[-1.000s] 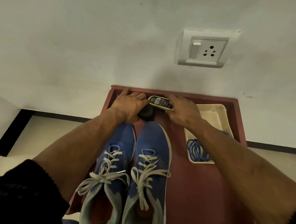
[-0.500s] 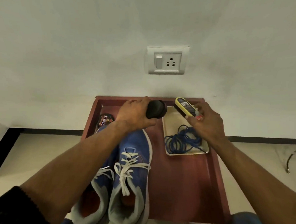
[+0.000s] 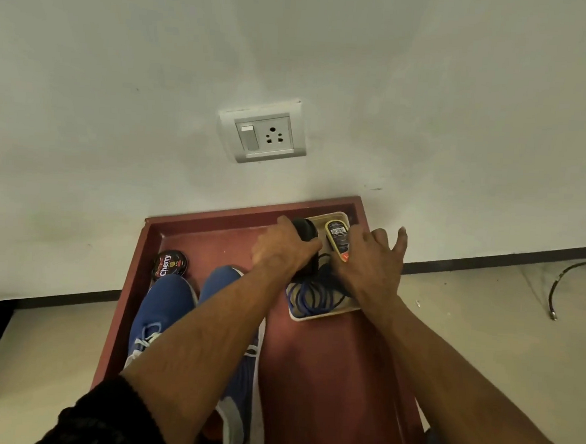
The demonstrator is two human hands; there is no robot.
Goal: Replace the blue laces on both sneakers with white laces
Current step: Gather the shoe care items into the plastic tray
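Note:
Two blue sneakers stand side by side at the left of the red tray [image 3: 327, 361]: the left sneaker [image 3: 168, 303] and the right sneaker [image 3: 220, 279], mostly hidden under my left forearm. White laces [image 3: 144, 339] show on the left one. Blue laces [image 3: 311, 295] lie bundled in a small cream tray [image 3: 313, 317] at the back right. My left hand [image 3: 283, 245] grips a black cylindrical object [image 3: 305, 230] over the cream tray. My right hand [image 3: 371, 264] hovers with fingers spread beside a yellow-rimmed oval item [image 3: 338, 240] lying in that tray.
A round Cherry polish tin [image 3: 169, 265] sits at the back left of the red tray. A wall socket [image 3: 264, 134] is on the white wall behind. A dark cable [image 3: 569, 283] lies on the floor to the right.
Both hands carried the black object and the yellow-rimmed item rightward from behind the sneakers to the cream tray. The yellow-rimmed item now lies in the tray and my right fingers have spread.

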